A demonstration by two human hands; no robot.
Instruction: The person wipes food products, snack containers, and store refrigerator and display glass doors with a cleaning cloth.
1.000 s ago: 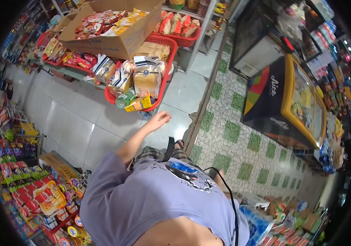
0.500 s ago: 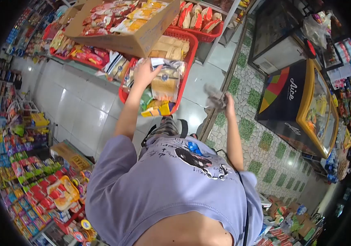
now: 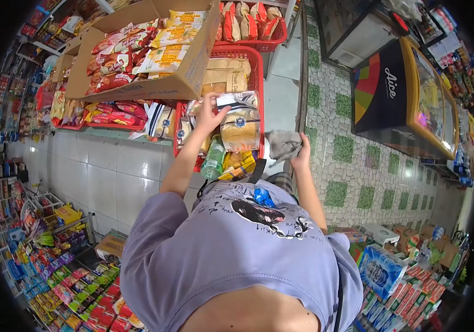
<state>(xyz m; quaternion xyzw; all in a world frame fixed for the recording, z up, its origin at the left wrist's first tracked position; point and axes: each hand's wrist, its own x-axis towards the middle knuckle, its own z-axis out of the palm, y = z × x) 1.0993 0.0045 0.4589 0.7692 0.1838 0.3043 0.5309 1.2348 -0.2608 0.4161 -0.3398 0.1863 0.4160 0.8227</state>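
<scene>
My left hand has its fingers closed on the upper left part of a clear plastic pack of bread, which has dark stripes and a round blue label. The pack is over a red plastic basket. Under my left wrist lies a green bottle, beside a yellow packet at the basket's near end. Off to the right of the basket, my right hand grips a crumpled grey cloth that hangs from the fingers.
A cardboard box of red and yellow snack packs stands at the back left. Another red basket holds upright packets. An Aice freezer stands at the right. Stocked shelves line the left side.
My view has turned, so the basket and box sit further right and look nearer. The bread pack appears more upright under my left hand. My right hand has brought the cloth closer to the basket.
</scene>
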